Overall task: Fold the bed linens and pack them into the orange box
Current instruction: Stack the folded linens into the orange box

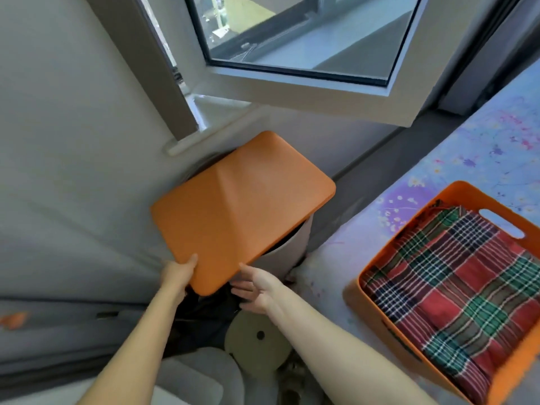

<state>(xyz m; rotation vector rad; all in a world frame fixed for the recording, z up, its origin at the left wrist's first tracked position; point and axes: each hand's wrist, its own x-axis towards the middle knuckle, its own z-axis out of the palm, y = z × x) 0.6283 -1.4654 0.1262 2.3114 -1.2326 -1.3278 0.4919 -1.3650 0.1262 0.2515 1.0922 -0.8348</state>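
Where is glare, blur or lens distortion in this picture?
Head view: daylight lays a pale sheen across the orange lid; the wide lens bends the window frame; left hand and right hand look soft; plaid linen in the orange box is crisp.

At top, an inward-swung window sash in a white frame, above a white sill. Along the left, a grey padded wall panel. Below the sill, a white round bin. At right, a bed in a pale floral sheet. On the floor at bottom centre, a beige disc with a dark centre hole, beside crumpled dark fabric and a grey cushion.
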